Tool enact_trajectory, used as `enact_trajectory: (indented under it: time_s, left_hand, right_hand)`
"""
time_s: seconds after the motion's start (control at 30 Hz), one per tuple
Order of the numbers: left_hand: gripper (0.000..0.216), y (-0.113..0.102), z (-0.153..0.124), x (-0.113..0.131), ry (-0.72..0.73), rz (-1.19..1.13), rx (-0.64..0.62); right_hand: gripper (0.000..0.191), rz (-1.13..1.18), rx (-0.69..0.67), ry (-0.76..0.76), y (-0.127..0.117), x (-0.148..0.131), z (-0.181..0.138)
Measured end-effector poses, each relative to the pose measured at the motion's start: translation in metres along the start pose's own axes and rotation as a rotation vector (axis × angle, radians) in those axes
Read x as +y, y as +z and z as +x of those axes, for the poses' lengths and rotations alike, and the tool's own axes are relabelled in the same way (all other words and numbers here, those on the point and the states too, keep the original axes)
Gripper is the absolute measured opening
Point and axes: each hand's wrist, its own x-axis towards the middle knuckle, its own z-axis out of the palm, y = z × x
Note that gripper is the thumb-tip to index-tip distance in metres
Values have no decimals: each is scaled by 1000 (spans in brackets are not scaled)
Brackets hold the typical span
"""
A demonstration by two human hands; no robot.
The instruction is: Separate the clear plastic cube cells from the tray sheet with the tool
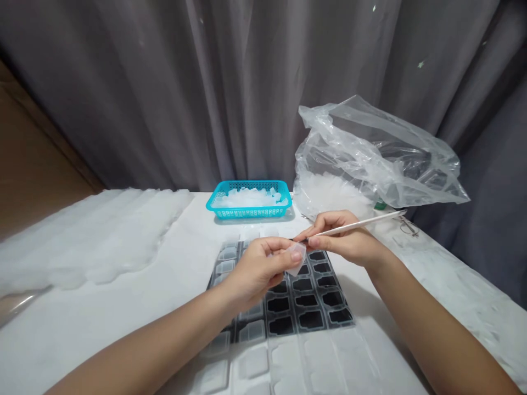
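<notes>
My left hand (263, 266) is closed, pinching a small translucent white plastic piece (297, 261) between thumb and fingers. My right hand (343, 238) grips a slim white-handled tool (358, 224) like a pen; its thin dark tip meets the piece near the left fingertips. What kind of tool it is I cannot tell. Below both hands lies a clear plastic sheet with rows of moulded pockets (307, 300), partly over a black mat (349, 325). Pockets on the left hold whitish translucent pieces (252, 331), while those to the right over the mat look dark.
A blue plastic basket (249, 213) of small white pieces stands at the back. Behind my right hand, a large clear bag (370, 159) holds more white pieces. Stacked translucent sheets (99, 236) cover the left side. Scissors-like handles (409, 226) lie right; a grey curtain (247, 88) hangs behind.
</notes>
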Motion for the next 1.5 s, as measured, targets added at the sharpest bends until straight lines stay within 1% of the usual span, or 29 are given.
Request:
enact_trajectory:
  time_s: [0.1,0.2,0.3,0.43,0.6,0.7,0.77,0.8,0.87,0.97,1.07,1.37,1.5]
  left_hand:
    - [31,-2,1,-1,2,12,-13]
    - [30,-3,3,-2,7,10,-21]
    - [31,-4,3,-2,-3,12,-18]
    - [32,-4,4,-3,-13,12,-6]
    - [27,-5,5,-3,7,5,-27]
    - [29,-5,5,-4,21,27,-20]
    - [32,-4,3,-4,29,58,-16]
    - [34,-4,2,-4,33,74,-14]
    - [37,-3,0,-3,40,104,-14]
    - [38,-3,-1,-2,39,132,-29]
    - [37,-2,-1,-2,43,162,-37]
    - [39,0,-1,-4,35,218,-3]
    - [39,1,-1,-3,40,237,-2]
  right_hand:
    - [22,-71,16,3,1,-1,0]
    - [20,-237,61,-27,2,-2,-1]
    - [15,-380,83,-84,4,-2,-3]
    - [12,-498,84,-174,5,-1,-4]
    - [8,-696,98,-309,8,0,-4]
    - [8,-800,135,-364,9,1,-3]
    - [9,-831,174,-367,8,0,-2]
    - [8,-822,189,-347,7,-2,-2]
    - [8,-733,195,-256,5,-7,-4]
    - [13,-480,111,-106,3,-17,-9]
    - [18,-304,18,-64,2,-23,-12]
    - [12,-281,-23,-34,1,-21,-11]
    - [12,-304,-33,-18,-1,-20,-12]
